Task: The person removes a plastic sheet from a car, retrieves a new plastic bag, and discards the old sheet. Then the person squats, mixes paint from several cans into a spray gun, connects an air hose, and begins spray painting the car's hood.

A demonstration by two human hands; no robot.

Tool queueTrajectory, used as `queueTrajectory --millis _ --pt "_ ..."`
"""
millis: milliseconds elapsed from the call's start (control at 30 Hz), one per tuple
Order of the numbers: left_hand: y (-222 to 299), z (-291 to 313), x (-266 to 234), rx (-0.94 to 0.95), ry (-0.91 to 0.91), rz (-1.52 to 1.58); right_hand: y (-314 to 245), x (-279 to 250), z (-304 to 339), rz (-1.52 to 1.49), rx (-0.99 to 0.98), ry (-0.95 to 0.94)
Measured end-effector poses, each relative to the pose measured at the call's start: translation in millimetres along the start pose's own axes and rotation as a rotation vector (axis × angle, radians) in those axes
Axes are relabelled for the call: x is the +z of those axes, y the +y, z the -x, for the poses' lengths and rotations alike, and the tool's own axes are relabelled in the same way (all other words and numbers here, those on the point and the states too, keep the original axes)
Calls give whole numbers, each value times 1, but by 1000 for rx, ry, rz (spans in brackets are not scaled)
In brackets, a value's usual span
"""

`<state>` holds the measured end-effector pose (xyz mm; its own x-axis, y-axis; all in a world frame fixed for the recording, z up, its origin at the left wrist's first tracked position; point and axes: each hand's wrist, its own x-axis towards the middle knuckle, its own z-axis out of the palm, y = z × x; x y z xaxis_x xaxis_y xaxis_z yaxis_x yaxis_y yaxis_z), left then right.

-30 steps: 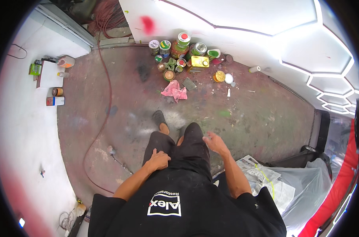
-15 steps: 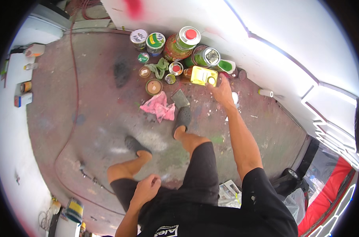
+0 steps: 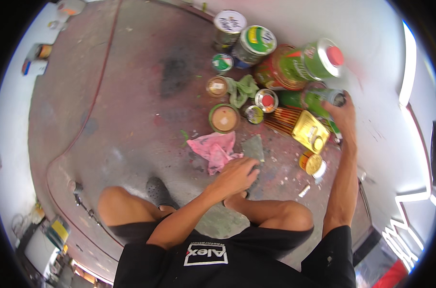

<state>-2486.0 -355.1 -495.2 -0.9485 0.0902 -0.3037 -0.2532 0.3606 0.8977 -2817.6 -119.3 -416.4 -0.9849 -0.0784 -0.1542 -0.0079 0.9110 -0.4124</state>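
My right hand (image 3: 343, 115) reaches to the wall side of the can group. Its thumb and fingers close around the top of a green can (image 3: 314, 100), which is partly hidden by other cans. Just below that hand lies a yellow rectangular tin (image 3: 310, 130) with a round cap. My left hand (image 3: 238, 176) hangs over the floor with loosely bent fingers and nothing visible in them. Beyond its fingers are a pink cloth (image 3: 213, 149) and a flat grey-green pad (image 3: 253, 148). A small yellow round can (image 3: 310, 162) stands near the tin.
A green can with a red cap (image 3: 319, 60), a white-lidded can (image 3: 229, 26) and a green-lidded can (image 3: 256, 42) stand along the wall. A green cloth (image 3: 242, 90) lies among smaller cans. A red hose (image 3: 105, 72) runs across the floor at left.
My right hand has moved from the yellow tin to the green can behind it. My left hand has come forward from my lap. I am crouched lower, and the cans appear larger.
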Motion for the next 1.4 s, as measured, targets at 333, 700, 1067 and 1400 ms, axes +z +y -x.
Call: queueTrajectory --millis 333,700,1067,1400 --pt "4 -47 -32 23 -69 102 2 -16 -12 119 -53 33" --pt "36 -190 20 315 157 103 10 -18 1 129 -295 -37" --pt "31 -191 24 272 355 202 -36 -89 17 109 -401 -22" --pt "36 -43 -39 308 830 -107 -220 -17 139 45 -608 -203"
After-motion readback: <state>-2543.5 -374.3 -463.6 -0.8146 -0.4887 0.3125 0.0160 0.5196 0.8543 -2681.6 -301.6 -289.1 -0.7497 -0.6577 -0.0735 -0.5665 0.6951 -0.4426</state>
